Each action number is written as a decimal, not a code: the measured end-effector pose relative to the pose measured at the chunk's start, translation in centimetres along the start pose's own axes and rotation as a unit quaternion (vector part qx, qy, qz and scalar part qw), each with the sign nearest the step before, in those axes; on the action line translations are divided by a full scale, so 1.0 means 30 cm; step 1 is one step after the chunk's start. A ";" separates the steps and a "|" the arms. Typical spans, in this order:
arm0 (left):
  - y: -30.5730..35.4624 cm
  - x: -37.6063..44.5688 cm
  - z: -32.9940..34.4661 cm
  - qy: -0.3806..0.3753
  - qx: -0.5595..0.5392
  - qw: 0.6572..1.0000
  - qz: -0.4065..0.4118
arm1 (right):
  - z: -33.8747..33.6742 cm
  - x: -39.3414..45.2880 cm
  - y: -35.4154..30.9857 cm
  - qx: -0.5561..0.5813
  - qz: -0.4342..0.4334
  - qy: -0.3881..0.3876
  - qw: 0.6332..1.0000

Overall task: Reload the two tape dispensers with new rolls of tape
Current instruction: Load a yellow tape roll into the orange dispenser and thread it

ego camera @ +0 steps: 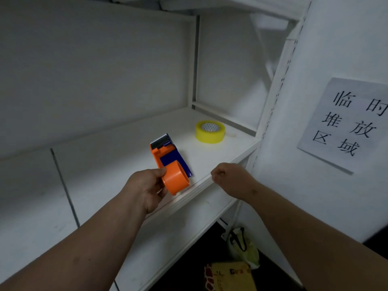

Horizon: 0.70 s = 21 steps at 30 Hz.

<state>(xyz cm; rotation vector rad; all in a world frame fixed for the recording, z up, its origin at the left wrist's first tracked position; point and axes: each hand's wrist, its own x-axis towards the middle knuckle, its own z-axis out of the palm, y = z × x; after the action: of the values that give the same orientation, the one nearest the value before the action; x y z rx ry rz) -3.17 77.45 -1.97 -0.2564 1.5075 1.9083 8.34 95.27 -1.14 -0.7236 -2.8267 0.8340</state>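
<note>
An orange and blue tape dispenser lies on the white shelf near its front edge, cutter end pointing away from me. My left hand grips its orange round hub end. No tape roll shows on the hub. A yellow roll of tape lies flat further back on the right of the same shelf. My right hand hovers at the shelf's front edge to the right of the dispenser, fingers curled into a loose fist, holding nothing.
White shelving unit with a lower shelf below. A paper sign with black characters hangs on the right wall panel. On the dark floor below lie a green-white bag and a yellow package.
</note>
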 end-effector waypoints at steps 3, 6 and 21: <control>0.024 0.060 0.046 0.008 0.007 1.000 0.002 | -0.021 0.087 0.047 -0.019 0.010 -0.007 1.000; 0.040 0.116 0.077 0.025 0.001 1.000 0.010 | -0.017 0.201 0.090 -0.028 0.001 -0.005 1.000; 0.044 0.284 0.261 0.146 -0.079 0.985 0.039 | -0.058 0.746 0.293 -0.232 -0.109 0.047 0.965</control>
<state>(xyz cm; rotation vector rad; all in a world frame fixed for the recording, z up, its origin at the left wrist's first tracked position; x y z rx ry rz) -8.38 87.80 -3.11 -0.5795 1.5714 2.1292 -7.35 113.16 -5.07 -0.4614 -2.9647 0.0964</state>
